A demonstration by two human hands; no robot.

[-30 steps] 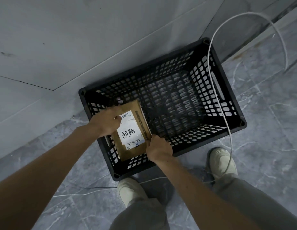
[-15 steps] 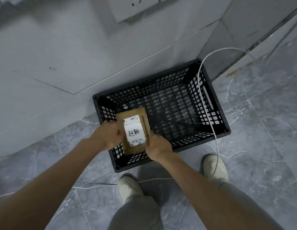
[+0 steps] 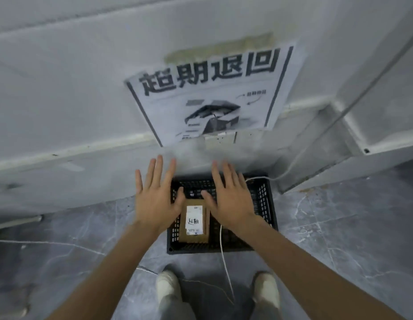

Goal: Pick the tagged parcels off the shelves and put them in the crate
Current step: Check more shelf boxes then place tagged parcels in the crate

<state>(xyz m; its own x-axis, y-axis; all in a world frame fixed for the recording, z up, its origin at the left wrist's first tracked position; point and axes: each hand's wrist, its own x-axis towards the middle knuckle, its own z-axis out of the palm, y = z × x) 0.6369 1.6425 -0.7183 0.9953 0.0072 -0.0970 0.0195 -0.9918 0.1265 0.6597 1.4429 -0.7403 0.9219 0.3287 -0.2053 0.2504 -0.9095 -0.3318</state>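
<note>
A black lattice crate (image 3: 266,204) stands on the grey floor against the wall. Inside it, on the left side, lies a brown cardboard parcel (image 3: 194,236) with a white handwritten tag (image 3: 194,219) facing up. My left hand (image 3: 156,195) hovers above the crate's left part with straight, spread fingers and holds nothing. My right hand (image 3: 231,197) is likewise spread flat above the crate's middle, empty. Both hands are well above the parcel and hide part of the crate's far wall.
A printed paper sign (image 3: 212,93) with large characters is taped to the wall above the crate. A white cable (image 3: 224,257) runs over the crate and down to the floor. My two shoes (image 3: 167,285) stand just in front of the crate.
Both hands let go of the parcel, which now lies in the crate, and rose with fingers spread. The camera lifted and moved back, bringing the wall sign into view.
</note>
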